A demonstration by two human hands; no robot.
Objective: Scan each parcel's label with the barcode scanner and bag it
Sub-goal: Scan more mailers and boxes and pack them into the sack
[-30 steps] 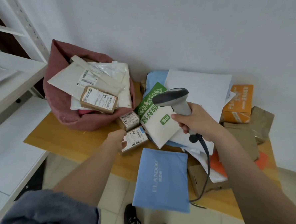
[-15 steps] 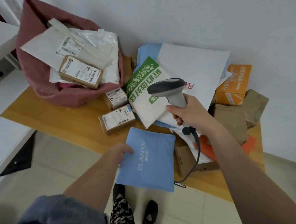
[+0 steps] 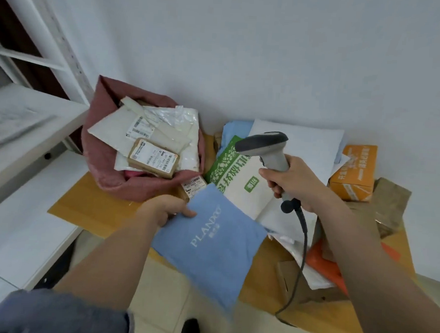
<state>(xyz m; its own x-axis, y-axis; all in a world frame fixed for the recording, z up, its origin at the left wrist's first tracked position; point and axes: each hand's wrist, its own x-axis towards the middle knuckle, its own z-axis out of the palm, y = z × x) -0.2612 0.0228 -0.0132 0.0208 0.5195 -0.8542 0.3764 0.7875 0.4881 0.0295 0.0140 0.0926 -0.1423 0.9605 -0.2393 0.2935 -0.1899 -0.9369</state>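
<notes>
My left hand (image 3: 168,209) pinches the near-left edge of the blue PLANDOO mailer (image 3: 210,239), lifted over the table's front edge (image 3: 81,221). My right hand (image 3: 294,182) grips the barcode scanner (image 3: 265,148) just up-right of it (no label visible on the upturned face).

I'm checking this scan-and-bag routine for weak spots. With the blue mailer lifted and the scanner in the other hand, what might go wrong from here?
1. The left hand pinches the blue mailer only at one edge; it hangs past the table edge and may slip to the floor.
2. No label shows on its upper face, so the barcode scanner in the right hand may have nothing to read until it is flipped.
3. The red bag already looks full.
</notes>
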